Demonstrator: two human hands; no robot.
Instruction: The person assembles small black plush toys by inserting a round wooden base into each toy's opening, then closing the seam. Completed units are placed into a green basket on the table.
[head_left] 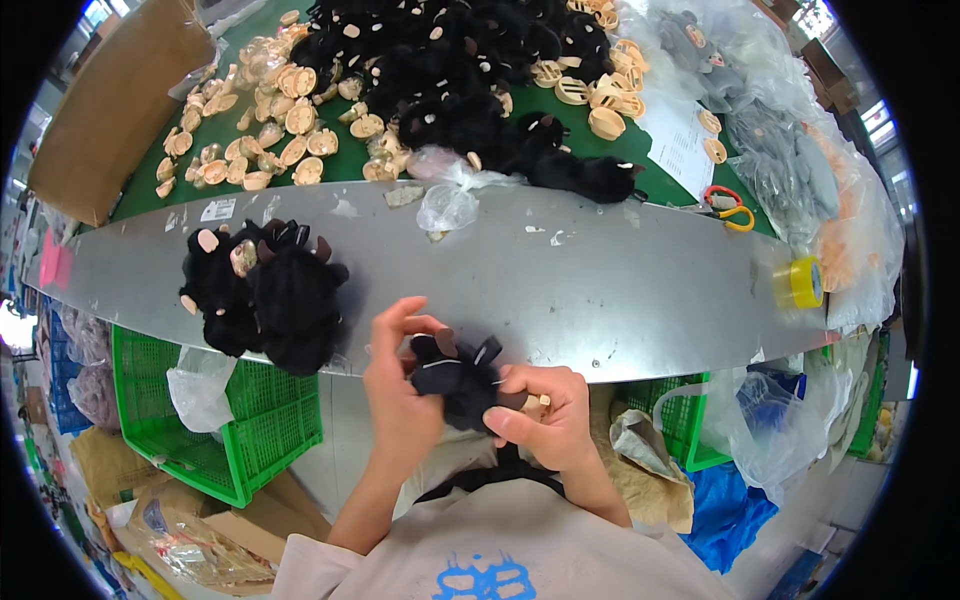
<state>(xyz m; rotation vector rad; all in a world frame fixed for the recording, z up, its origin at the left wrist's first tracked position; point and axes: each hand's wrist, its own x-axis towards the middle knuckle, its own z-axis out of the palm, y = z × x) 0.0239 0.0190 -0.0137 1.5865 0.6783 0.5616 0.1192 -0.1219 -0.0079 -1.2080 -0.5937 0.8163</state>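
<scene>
Close to my body, just off the near edge of the metal tabletop, both hands hold a small black plush piece [463,388] with dark brown ear-like tabs and a thin strap. My left hand [405,390] curls around its left side, thumb side up. My right hand [545,412] pinches its lower right part between thumb and fingers, and a tiny pale bit [544,400] shows at those fingers. To the left on the metal rests a cluster of similar black plush pieces [295,305], some with pinkish-beige patches.
Beyond the metal tabletop [640,270], a green surface [130,195] carries a heap of black plush [450,60] and loose beige plastic shells [300,117]. Scissors [733,212], yellow tape [805,282] and bagged grey plush [780,140] are at right. A green crate [240,455] stands below left.
</scene>
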